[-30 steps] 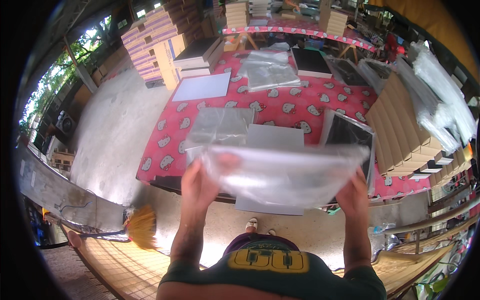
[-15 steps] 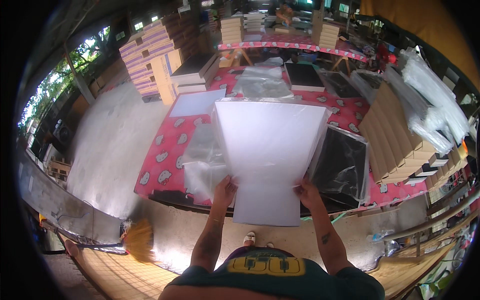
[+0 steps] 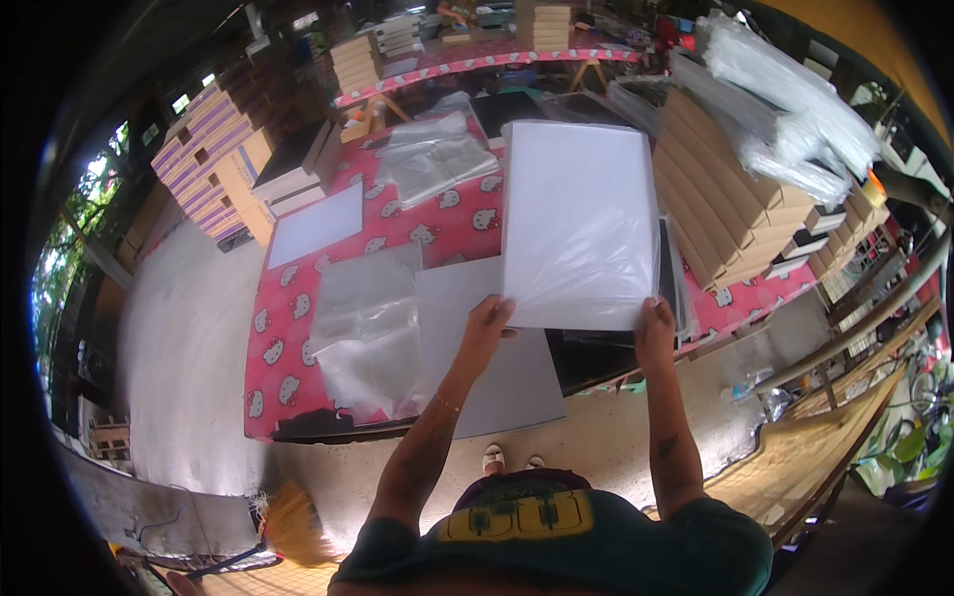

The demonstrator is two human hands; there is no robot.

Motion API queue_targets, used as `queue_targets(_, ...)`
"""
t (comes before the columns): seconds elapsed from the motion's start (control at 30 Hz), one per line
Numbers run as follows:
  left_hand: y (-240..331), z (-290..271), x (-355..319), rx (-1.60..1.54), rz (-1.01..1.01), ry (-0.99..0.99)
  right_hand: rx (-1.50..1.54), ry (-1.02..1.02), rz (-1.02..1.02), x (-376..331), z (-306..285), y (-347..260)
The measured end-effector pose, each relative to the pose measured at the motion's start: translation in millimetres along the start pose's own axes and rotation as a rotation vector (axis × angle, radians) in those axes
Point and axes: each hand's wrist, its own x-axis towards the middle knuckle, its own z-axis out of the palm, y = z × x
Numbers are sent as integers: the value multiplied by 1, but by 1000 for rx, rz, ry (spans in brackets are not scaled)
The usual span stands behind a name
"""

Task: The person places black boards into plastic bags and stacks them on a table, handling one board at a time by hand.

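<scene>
My left hand (image 3: 487, 324) and my right hand (image 3: 655, 334) grip the near corners of a white rectangular panel (image 3: 579, 219) in a clear plastic bag. It is held over the right part of the table, above black panels (image 3: 681, 283) that it mostly hides. Beside my left hand, a plain light grey board (image 3: 497, 382) lies on the table and juts past its front edge. Clear plastic bags (image 3: 368, 328) lie to the left of that board, partly against it.
A pink patterned cloth (image 3: 288, 333) covers the table. More clear bags (image 3: 437, 159) and a white sheet (image 3: 318, 226) lie farther back. Cartons (image 3: 214, 164) stand at left; brown boxes (image 3: 730, 204) topped with plastic-wrapped bundles (image 3: 795, 94) stand at right. A broom (image 3: 295, 524) is at lower left.
The bagged white panel has moved to the right, over the black panels, with both hands on it. The light grey board now shows on the table. My view has shifted to the right.
</scene>
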Motion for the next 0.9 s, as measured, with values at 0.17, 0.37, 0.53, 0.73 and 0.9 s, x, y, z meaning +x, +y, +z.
queue_targets(0.17,-15,66,32,-211,-229,-151,-110,94,-22,34,-63,-27)
queue_targets(0.37,-68,89,51,-406,-335,-36,-146,28,40,10,-70,-39)
queue_targets(0.53,-78,105,38,-330,-290,6,-523,41,-41,-13,-102,-38)
queue_targets(0.73,-75,103,32,-86,-116,72,-754,233,-223,-13,-106,-22)
queue_targets(0.9,-69,103,34,78,-93,68,-905,39,-330,-5,-111,-27)
